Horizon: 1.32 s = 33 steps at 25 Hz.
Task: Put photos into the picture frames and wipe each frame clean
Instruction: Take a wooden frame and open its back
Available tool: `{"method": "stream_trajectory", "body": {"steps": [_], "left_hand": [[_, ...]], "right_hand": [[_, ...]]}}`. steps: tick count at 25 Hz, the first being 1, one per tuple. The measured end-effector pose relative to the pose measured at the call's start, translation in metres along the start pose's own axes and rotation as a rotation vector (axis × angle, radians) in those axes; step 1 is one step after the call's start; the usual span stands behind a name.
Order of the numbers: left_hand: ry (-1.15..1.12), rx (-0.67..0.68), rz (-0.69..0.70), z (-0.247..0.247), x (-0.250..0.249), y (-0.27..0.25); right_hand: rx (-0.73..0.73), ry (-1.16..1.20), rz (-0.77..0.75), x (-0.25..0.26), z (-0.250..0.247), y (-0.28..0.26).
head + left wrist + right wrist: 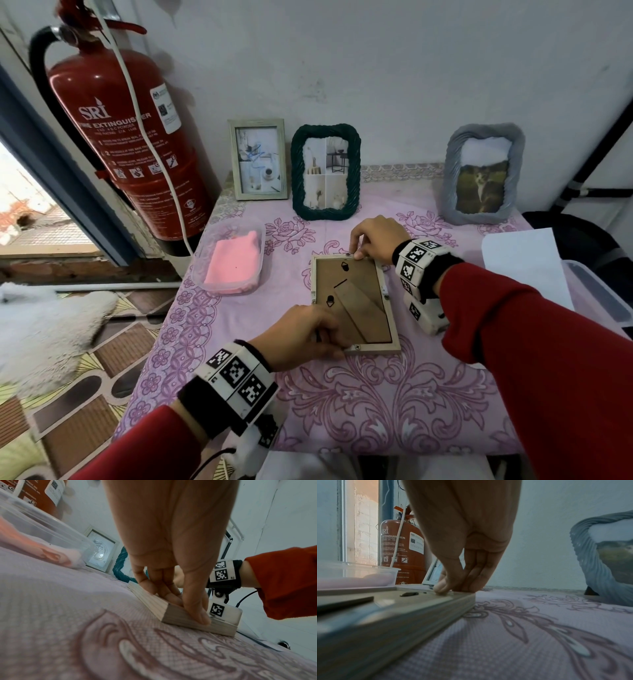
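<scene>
left hand (301,330): fingers grip frame (356,301) near corner | right hand (373,240): fingers pinch far edge

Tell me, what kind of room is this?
Probably a corner of someone's home: a small table under a flowery purple tablecloth, framed photos like the green frame against the wall, and a fire extinguisher by a window.

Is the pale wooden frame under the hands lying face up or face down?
Face down: the pale wooden frame lies flat on the floral tablecloth, its brown backing board and folded stand facing up.
</scene>
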<state>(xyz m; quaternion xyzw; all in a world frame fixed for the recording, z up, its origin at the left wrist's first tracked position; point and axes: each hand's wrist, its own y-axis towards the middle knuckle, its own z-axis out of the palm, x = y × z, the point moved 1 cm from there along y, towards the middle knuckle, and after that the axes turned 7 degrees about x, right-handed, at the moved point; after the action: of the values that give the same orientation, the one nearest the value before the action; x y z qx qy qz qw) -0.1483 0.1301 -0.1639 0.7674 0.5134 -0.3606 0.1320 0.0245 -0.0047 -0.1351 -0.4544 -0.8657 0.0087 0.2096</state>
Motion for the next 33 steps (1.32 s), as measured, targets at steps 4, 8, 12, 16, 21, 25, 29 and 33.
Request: {"method": "stream_trajectory", "body": {"steps": [4,8,12,16,21,25,29,33], "left_hand": [[-0.025,0.019,-0.010,0.000,-0.001,0.000],[-0.089,-0.008,-0.006,-0.005,0.000,-0.007],[-0.197,-0.403,-0.122,-0.013,0.006,-0.006],[-0.146,-0.405,-0.285,-0.015,0.014,-0.001],[-0.115,-0.395,-0.340,-0.007,0.015,0.005],[-0.097,-0.398,-0.343,-0.007,0.012,0.004],[-0.198,-0.426,-0.323,-0.008,0.009,0.003],[-0.283,-0.493,-0.323,-0.008,0.008,0.004]], "right_hand": [[-0.015,0.004,-0.002,-0.003,0.002,-0.004],[0.036,0.040,-0.052,-0.001,0.005,-0.017],[-0.070,0.113,-0.094,0.005,0.020,-0.048],[0.038,0.143,-0.036,0.011,0.036,-0.075],[0.079,0.051,0.010,0.017,0.050,-0.086],[-0.008,0.131,0.030,0.016,0.054,-0.088],[-0.057,0.225,0.013,0.013,0.053,-0.087],[-0.078,0.294,-0.001,0.009,0.053,-0.087]]}}
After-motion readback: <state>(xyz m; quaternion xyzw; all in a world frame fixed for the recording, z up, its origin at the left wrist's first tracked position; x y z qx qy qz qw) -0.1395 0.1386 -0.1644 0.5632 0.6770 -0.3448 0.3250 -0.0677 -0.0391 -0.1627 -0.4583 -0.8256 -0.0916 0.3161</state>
